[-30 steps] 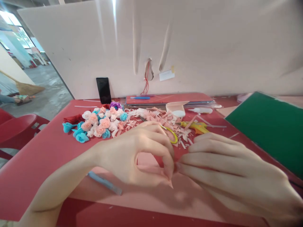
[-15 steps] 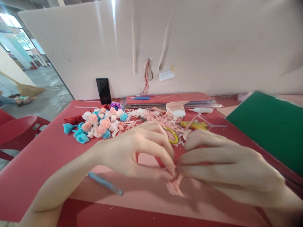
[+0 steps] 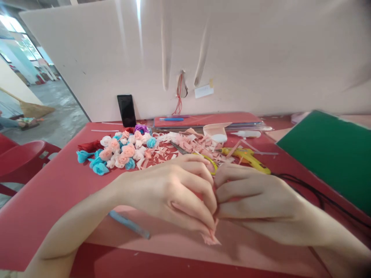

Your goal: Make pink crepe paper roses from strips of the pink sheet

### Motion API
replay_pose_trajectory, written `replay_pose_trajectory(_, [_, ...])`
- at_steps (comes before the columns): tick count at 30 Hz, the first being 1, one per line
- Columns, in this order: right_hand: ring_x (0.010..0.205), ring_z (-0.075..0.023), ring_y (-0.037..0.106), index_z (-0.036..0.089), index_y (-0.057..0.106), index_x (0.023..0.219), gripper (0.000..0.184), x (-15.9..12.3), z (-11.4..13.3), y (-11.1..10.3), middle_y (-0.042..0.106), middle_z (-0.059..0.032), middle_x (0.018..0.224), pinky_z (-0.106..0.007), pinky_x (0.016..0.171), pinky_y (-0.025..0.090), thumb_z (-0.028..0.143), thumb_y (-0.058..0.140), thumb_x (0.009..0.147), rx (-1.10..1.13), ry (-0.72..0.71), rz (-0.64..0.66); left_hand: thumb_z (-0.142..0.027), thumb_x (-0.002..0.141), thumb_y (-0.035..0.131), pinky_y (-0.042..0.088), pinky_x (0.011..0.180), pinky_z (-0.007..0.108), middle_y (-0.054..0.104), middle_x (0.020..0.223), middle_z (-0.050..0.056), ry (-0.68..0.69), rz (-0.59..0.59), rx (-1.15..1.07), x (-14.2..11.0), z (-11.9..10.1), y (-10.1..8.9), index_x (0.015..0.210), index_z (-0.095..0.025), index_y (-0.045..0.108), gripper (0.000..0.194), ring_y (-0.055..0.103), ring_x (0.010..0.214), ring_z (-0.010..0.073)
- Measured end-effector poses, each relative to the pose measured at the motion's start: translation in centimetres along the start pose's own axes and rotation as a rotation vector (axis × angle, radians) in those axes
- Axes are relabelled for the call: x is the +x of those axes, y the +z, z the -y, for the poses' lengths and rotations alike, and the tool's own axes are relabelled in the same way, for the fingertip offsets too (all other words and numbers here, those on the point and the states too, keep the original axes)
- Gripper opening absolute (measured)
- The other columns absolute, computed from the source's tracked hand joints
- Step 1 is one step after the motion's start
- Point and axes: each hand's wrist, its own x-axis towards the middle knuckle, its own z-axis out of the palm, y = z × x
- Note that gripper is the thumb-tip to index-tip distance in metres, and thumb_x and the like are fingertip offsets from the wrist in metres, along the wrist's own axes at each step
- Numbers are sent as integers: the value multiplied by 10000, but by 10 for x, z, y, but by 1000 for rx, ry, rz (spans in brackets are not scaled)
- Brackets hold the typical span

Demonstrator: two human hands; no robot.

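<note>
My left hand (image 3: 171, 191) and my right hand (image 3: 257, 197) meet fingertip to fingertip low over the red table (image 3: 58, 189). Both pinch a small piece of pink crepe paper (image 3: 211, 236), whose crumpled end hangs below the fingers. Under them lies a flat pink sheet (image 3: 179, 241). A blue pen (image 3: 129, 224) rests on the table beside my left wrist.
A pile of small paper roses (image 3: 118, 151) in pink, white and blue lies at the left. Pink paper scraps (image 3: 188, 142), yellow-handled scissors (image 3: 210, 162), a yellow glue gun (image 3: 249, 157) with a black cord, a glue bottle (image 3: 246, 134), a black phone (image 3: 126, 110), a green board (image 3: 333, 154) and red chairs (image 3: 20, 158) surround them.
My right hand has drawn in leftwards and its fingers have curled tighter against the left. The pink paper has been gathered from a flat edge into a crumpled bunch between the fingertips.
</note>
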Motion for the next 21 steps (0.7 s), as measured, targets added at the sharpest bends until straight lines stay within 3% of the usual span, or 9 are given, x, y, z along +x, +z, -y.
replay_pose_trajectory(9, [767, -145, 559, 162, 680, 782, 168, 6, -5, 1, 695, -37, 714, -274, 742, 491, 104, 539, 853, 90, 19, 28, -163, 738, 676, 444, 923, 291, 716, 690, 2, 17, -12, 4, 2, 1, 2, 675, -184, 681, 66, 578, 739, 131])
replay_pose_trajectory(16, [763, -152, 569, 175, 676, 787, 175, 5, -6, 1, 694, -40, 717, -274, 739, 497, 52, 556, 815, 97, 14, 36, -162, 741, 660, 405, 971, 311, 704, 675, -16, 9, -58, 56, -1, 1, 5, 684, -193, 659, 65, 569, 737, 128])
replay_pose_trajectory(21, [755, -145, 561, 162, 678, 778, 162, 7, -8, 3, 688, -50, 699, -268, 729, 496, 128, 541, 858, 120, -13, -5, -126, 728, 644, 406, 975, 324, 695, 666, -9, -19, -74, 25, -1, 0, 7, 657, -177, 641, 88, 556, 734, 127])
